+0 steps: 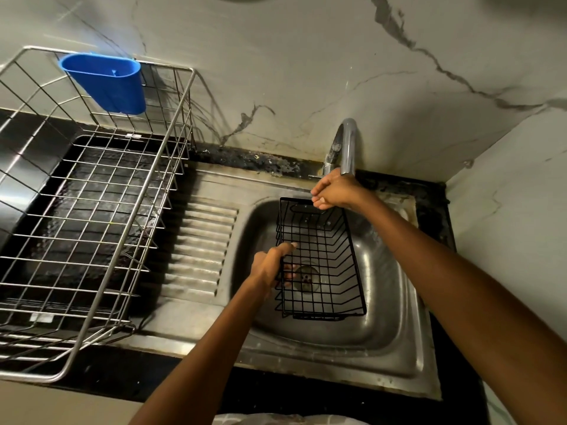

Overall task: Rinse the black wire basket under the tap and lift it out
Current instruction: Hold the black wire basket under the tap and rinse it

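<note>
Nearest the camera, two bare forearms reach forward from the bottom edge over the dark tabletop (129,381) that carries the sink.

The left hand (270,265) grips the left long rim of the black rectangular wire basket (320,259). Its thumb lies over the top wire; the fingers (288,275) curl under the rim and show through the mesh on the inside.

The basket sits inside the bowl of the stainless steel sink (395,329). Its long axis runs away from the person, open side up. The round perforated drain (306,277) shows through the basket's floor grid. Whether the basket rests on the sink bottom or is held just above it cannot be told.

To the left of the bowl lies the ribbed steel draining board (199,246). Further left stands a large silver wire dish rack (92,210) on the tabletop. A blue plastic cutlery holder (107,82) hangs on the rack's far rim.

Beyond the basket, the right hand (336,190) is at the base of the curved chrome tap (348,145), just above the basket's far short rim. Its fingers are bent, knuckles toward the camera. Whether they close on a tap handle cannot be told; the handle is hidden by the hand. The spout is blurred, and no stream can be made out.

Farthest: white marble-patterned wall (306,56) with grey veins; dark stained strip along its foot.
</note>
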